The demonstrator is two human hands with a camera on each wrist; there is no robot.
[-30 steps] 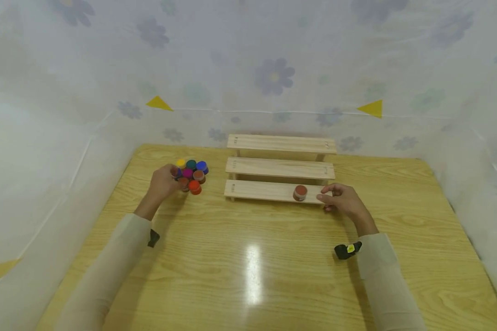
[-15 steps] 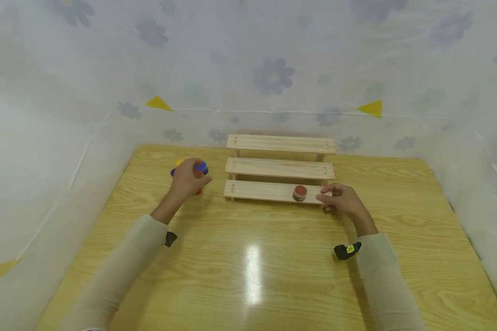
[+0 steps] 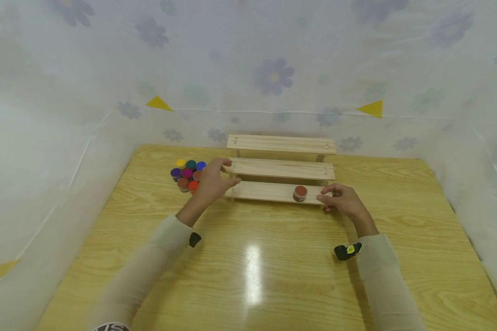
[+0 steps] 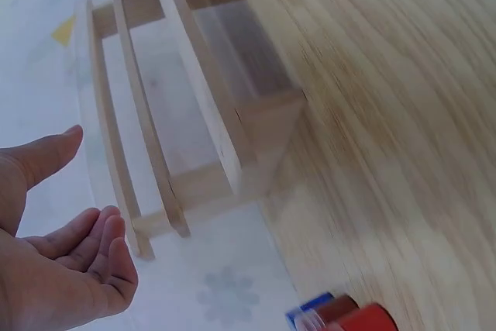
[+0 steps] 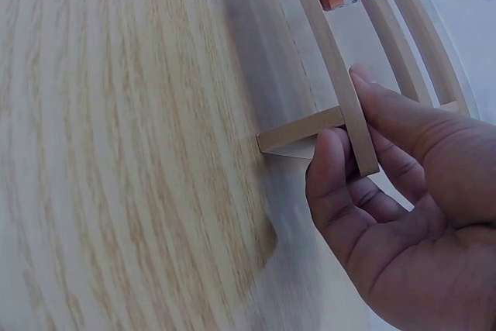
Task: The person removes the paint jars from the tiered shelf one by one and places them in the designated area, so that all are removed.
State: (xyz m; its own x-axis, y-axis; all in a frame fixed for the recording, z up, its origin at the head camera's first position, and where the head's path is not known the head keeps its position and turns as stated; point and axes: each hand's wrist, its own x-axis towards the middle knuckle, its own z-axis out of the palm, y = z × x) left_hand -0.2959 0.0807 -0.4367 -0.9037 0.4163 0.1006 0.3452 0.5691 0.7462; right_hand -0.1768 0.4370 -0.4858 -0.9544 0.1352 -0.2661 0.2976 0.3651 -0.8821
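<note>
A three-step wooden rack [image 3: 269,189] stands at the back of the table. My right hand [image 3: 345,202] grips the right end of its lowest board; in the right wrist view the thumb [image 5: 387,106] lies over the board and a finger is beneath it. My left hand [image 3: 211,181] reaches the rack's left end, thumb and fingers spread apart with nothing between them. A brown-lidded paint jar [image 3: 300,193] sits on the lowest step toward the right. Left of the rack is a cluster of paint jars [image 3: 187,174], partly hidden by the left hand.
The jars have yellow, green, blue, purple, magenta, brown and red lids. A white flowered sheet [image 3: 240,55] hangs behind the table and at both sides. The wood-grain table [image 3: 240,257] stretches in front of the rack.
My left hand has moved right from the jar cluster, passing over it, to the rack's left end, carrying nothing. The right hand and the jar on the step have stayed put.
</note>
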